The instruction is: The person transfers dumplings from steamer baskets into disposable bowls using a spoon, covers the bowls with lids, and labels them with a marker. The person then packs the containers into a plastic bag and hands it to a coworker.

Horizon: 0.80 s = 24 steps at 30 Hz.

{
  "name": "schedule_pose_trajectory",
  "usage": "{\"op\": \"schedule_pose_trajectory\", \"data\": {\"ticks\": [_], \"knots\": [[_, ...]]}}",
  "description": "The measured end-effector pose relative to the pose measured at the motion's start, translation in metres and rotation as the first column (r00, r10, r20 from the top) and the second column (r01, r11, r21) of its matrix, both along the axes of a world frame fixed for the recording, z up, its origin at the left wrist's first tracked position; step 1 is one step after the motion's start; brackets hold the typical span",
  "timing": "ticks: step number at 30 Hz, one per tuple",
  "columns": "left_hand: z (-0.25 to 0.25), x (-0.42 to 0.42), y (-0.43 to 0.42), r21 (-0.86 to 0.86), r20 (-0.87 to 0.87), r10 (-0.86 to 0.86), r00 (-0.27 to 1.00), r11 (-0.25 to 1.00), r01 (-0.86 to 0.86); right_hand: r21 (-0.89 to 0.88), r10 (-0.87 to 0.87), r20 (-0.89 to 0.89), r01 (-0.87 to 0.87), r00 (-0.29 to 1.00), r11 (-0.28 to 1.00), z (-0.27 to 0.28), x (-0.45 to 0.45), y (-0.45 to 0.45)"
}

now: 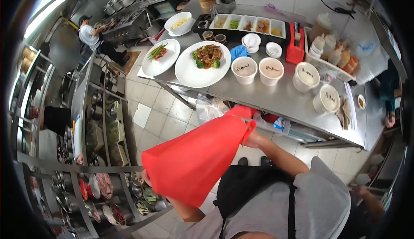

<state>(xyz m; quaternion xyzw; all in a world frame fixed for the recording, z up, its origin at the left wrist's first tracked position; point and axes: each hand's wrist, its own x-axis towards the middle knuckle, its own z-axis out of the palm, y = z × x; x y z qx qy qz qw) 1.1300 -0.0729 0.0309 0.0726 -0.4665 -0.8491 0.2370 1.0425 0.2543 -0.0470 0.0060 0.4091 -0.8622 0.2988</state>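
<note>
A red cloth-like bag is stretched out in front of my body, with its handle end toward the counter. My right hand grips it near the handles, the fingers partly hidden by the fabric. At the opposite end, my left hand holds the bag's edge; most of that hand is behind the fabric. Beyond the bag, several lidded white tubs with handwriting, one of them a tub near the middle, stand on the steel counter. A white plate there carries meat and broccoli.
A smaller plated dish and a white bowl sit at the counter's left. Behind are a topping tray, a red holder and a basket of sauce bottles. Shelving stands left; a person works by the stove.
</note>
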Motion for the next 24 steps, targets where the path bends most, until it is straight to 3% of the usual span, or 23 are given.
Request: {"op": "schedule_pose_trajectory", "data": {"ticks": [1,3,4,7,10,11,14,15,16,18,20,22,24], "knots": [[-0.016,-0.003,-0.026,0.298,-0.089,-0.272,0.958,0.911,0.286,-0.109,0.011,0.034,-0.007,0.999,0.994,-0.021,-0.001,0.002],[-0.003,-0.004,-0.013,0.325,0.061,-0.254,0.965,0.919,0.222,-0.143,0.241,-0.040,-0.245,0.970,0.959,-0.007,-0.006,0.021],[-0.001,-0.003,-0.007,0.338,0.137,-0.242,0.961,0.923,0.184,-0.208,0.294,0.032,-0.282,0.955,0.937,-0.002,-0.002,0.024],[-0.011,-0.003,-0.019,0.275,0.183,-0.368,0.912,0.909,0.312,-0.387,0.378,0.180,-0.288,0.908,0.876,-0.018,0.009,0.021],[-0.034,-0.013,-0.044,0.168,0.105,-0.526,0.844,0.846,0.506,0.008,0.237,0.151,-0.241,0.960,0.970,0.026,0.012,0.020],[-0.039,-0.016,-0.048,0.226,0.152,-0.550,0.821,0.828,0.513,-0.102,0.334,0.060,-0.327,0.941,0.940,0.023,0.005,0.024],[-0.049,-0.031,-0.054,0.347,0.264,-0.626,0.734,0.771,0.534,0.101,0.589,-0.074,-0.581,0.805,0.807,0.025,0.009,0.049],[-0.050,-0.035,-0.048,0.357,0.285,-0.644,0.709,0.758,0.545,0.213,0.626,-0.058,-0.603,0.778,0.769,0.026,0.019,0.060],[-0.053,-0.039,-0.043,0.371,0.308,-0.663,0.683,0.744,0.555,0.203,0.640,-0.081,-0.616,0.764,0.761,0.005,0.031,0.069],[-0.087,-0.054,-0.040,0.368,0.343,-0.681,0.647,0.731,0.575,0.234,0.576,-0.151,-0.537,0.804,0.811,0.035,0.067,0.084],[-0.119,-0.067,-0.022,0.283,0.437,-0.631,0.640,0.773,0.568,0.140,0.393,-0.058,-0.383,0.918,0.913,0.029,0.109,0.087],[-0.126,-0.078,0.014,0.364,0.418,-0.726,0.546,0.684,0.632,0.318,0.300,0.039,-0.297,0.953,0.900,0.000,0.148,0.100],[-0.129,-0.094,0.058,0.400,0.416,-0.779,0.469,0.620,0.675,0.332,0.011,0.206,-0.080,0.978,0.940,-0.011,0.182,0.107]]}}
